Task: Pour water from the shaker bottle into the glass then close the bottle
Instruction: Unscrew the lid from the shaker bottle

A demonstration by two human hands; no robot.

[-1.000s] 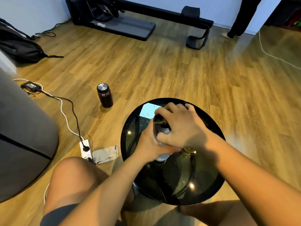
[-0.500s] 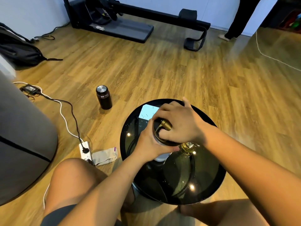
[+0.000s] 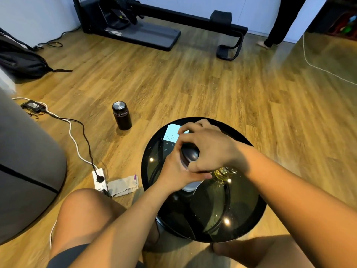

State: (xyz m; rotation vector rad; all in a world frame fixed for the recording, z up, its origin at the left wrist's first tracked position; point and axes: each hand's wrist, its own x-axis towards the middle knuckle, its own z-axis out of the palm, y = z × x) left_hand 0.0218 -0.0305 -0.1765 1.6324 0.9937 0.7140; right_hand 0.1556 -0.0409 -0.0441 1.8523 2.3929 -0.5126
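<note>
Bottle (image 3: 190, 185) stands upright about mid round black glass surface (image 3: 241, 209), slightly toward the far side. Only its pale lower part and dark domed lid (image 3: 190, 154) show; the rest is hidden by hands. Left grip (image 3: 173, 171) wraps the bottle body from the left, with fingers and thumb curled round it. Right grip (image 3: 208, 149) comes in from the right and sits over the top, fingers curled down round the lid rim. Lid sits on the bottle mouth; cannot tell if it is fully seated. Glass (image 3: 225, 174) stands on the surface just right of the bottle, under the right wrist and mostly hidden. It looks yellowish, and the water level cannot be told. The surface reflects a bright window patch at the far edge and a few light spots.

On the wood floor: 1 dark flask (image 3: 121, 118) upright, left of the surface and well apart from it. Power strip (image 3: 99, 178) with 1 black plug in it, and a folded grey cloth (image 3: 123, 183) just beside it. Charger brick (image 3: 32, 105) with cables at far left. Grey beanbag (image 3: 25, 161) at the left edge. Backpack (image 3: 19, 60) by the wall. Treadmill (image 3: 135, 33) at the back. A second person's legs (image 3: 280, 22) at top right. Wearer's bare knee (image 3: 87, 209) at lower left.
</note>
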